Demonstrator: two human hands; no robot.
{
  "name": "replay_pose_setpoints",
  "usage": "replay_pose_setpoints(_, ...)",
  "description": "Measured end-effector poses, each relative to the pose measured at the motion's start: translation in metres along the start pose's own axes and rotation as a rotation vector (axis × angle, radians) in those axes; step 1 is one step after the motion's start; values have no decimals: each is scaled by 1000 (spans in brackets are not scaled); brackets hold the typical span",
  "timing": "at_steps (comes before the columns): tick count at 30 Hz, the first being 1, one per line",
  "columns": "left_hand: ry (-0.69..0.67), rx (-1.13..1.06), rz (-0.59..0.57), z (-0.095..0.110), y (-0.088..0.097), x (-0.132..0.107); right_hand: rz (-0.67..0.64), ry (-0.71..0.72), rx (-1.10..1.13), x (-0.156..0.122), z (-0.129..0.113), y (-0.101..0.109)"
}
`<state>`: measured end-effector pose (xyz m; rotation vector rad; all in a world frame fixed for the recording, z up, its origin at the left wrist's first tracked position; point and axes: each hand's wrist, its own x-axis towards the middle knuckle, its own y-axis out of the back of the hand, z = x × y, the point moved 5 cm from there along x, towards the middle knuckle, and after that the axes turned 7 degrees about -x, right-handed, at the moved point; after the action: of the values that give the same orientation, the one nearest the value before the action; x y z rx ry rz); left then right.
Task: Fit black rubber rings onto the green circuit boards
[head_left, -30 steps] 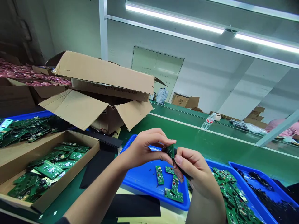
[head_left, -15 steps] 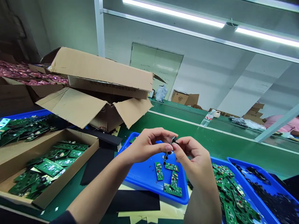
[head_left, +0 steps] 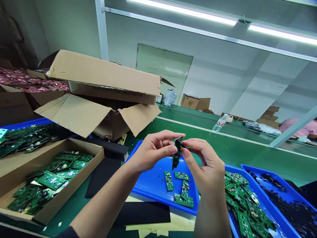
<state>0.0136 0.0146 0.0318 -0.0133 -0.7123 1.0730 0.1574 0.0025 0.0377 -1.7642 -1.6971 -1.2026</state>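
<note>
My left hand (head_left: 155,150) and my right hand (head_left: 204,162) meet above a blue tray (head_left: 151,185). Both pinch a small green circuit board (head_left: 176,152), held upright and edge-on between the fingertips. The left thumb and forefinger press it from the left, the right fingers from the right. Under the hands, several small green boards (head_left: 182,190) lie in the tray.
A shallow cardboard box (head_left: 22,165) of green boards sits at the left, with a big open carton (head_left: 99,99) behind it. Two more blue trays at the right hold green boards (head_left: 244,206) and black parts (head_left: 289,208). Black sheets (head_left: 104,173) lie on the green belt. A person in pink (head_left: 298,127) sits far right.
The board between my fingers has turned from nearly edge-on to showing more of its dark face. Both hands have risen a little over the tray.
</note>
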Motion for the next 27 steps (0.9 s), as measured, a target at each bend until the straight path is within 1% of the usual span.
replay_pose_setpoints(3,-3,21,4,-1,1,0,29,38,-23,1,-1,-2)
replay_pose_setpoints(8,-17,192,-26,7,-3,-1,30,-38,-32,0,4,1)
replay_pose_setpoints(11,-21,304,-45,11,-6,-2,53,-46,-88,0,4,3)
replay_pose_setpoints(15,-23,430,1,13,-7,-2,98,61,-183,3,-1,5)
replay_pose_setpoints(17,-15,439,29,12,-6,-2,94,125,-221,5,-5,5)
replay_pose_setpoints(19,-8,446,55,12,-6,-2,64,159,-251,6,-9,5)
replay_pose_setpoints(22,0,446,85,10,-6,-2,28,168,-279,6,-11,6)
replay_pose_setpoints(27,15,391,150,4,-5,-2,46,197,-308,6,-11,8)
